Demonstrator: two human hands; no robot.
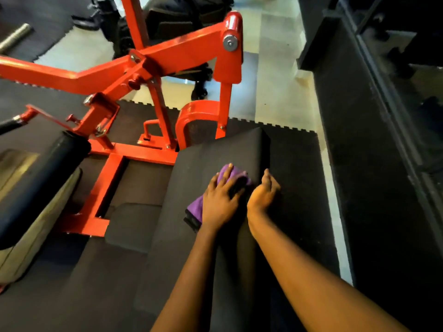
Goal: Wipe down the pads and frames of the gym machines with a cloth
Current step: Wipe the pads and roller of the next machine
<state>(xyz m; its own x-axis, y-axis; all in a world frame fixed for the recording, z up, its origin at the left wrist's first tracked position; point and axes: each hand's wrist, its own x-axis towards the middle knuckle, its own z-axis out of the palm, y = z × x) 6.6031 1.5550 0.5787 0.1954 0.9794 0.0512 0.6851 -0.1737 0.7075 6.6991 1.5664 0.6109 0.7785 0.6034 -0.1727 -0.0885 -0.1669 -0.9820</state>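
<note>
A folded purple cloth [211,195] is pressed flat onto the top of a long black pad [203,159] by the left hand [221,200], whose fingers are spread over it rather than clenched. The right hand [263,191] is laid just beside it on the pad's right edge, loosely curled and grasping nothing. The pad is seen running away from the camera toward a red machine frame [134,68]. A black roller pad [40,183] is visible to the left, over dark rubber floor mats [299,200].
</note>
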